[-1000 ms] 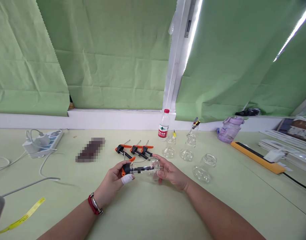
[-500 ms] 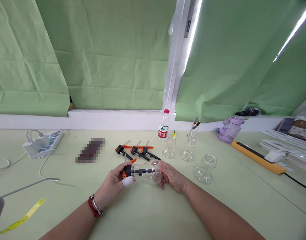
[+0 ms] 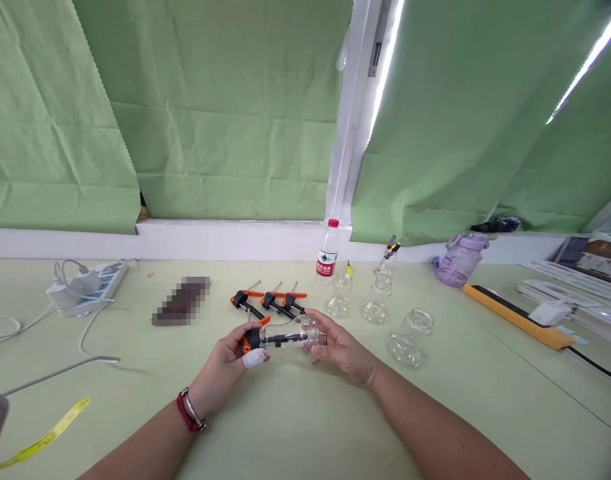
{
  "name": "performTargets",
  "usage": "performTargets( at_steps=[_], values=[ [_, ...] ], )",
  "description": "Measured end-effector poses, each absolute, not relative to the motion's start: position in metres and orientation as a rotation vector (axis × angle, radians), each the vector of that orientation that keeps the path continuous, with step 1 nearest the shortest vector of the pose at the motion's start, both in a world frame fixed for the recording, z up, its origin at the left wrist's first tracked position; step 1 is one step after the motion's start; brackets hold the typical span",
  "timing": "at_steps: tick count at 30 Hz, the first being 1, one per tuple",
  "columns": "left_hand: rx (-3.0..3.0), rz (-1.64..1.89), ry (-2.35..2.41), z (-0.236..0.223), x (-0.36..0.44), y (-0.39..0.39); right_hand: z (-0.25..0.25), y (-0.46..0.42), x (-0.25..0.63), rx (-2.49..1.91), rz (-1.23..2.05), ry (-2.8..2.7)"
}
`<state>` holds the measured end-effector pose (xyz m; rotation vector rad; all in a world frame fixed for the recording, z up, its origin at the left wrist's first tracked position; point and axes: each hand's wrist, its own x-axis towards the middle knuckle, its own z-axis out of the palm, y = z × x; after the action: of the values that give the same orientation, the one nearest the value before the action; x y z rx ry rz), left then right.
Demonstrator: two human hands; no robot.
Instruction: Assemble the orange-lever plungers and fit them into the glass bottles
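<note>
A clear glass bottle [image 3: 290,347] lies sideways between my hands over the table. In its mouth sits a black-and-orange lid [image 3: 252,339], whose dark tube runs inside the glass. My left hand [image 3: 230,357], with a white wrap on its thumb, is closed around the lid. My right hand [image 3: 342,350] grips the bottle's wide base between thumb and fingers. Just beyond lie three similar lids with orange levers and black tubes [image 3: 270,303]. To the right are more glass bottles: one upright [image 3: 339,303], another behind it [image 3: 375,308], and a nearer one that leans [image 3: 408,340].
A red-capped water bottle [image 3: 326,257] stands at the back beside a glass holding screwdrivers [image 3: 388,260]. Further right are a purple jug [image 3: 460,263] and an orange power strip [image 3: 515,317]. On the left lie a white power strip [image 3: 102,287], cables and a blurred dark object [image 3: 181,303].
My right hand has shifted its fingers on the bottle's base; its thumb now lies lower, across the near side. The left hand keeps its hold on the lid.
</note>
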<state>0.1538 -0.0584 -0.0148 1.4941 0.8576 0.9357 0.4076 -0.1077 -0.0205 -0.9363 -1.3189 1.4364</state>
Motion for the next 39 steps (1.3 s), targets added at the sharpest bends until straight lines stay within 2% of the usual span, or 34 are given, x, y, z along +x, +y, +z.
performTargets(
  at_steps=[8, 39],
  values=[
    [1.57, 0.916, 0.808, -0.019, 0.152, -0.057, -0.029, -0.103, 0.407, -0.941, 1.545, -1.244],
    [1.463, 0.911, 0.843, -0.014, 0.156, -0.059, -0.023, -0.108, 0.408, -0.904, 1.466, -1.313]
  ],
)
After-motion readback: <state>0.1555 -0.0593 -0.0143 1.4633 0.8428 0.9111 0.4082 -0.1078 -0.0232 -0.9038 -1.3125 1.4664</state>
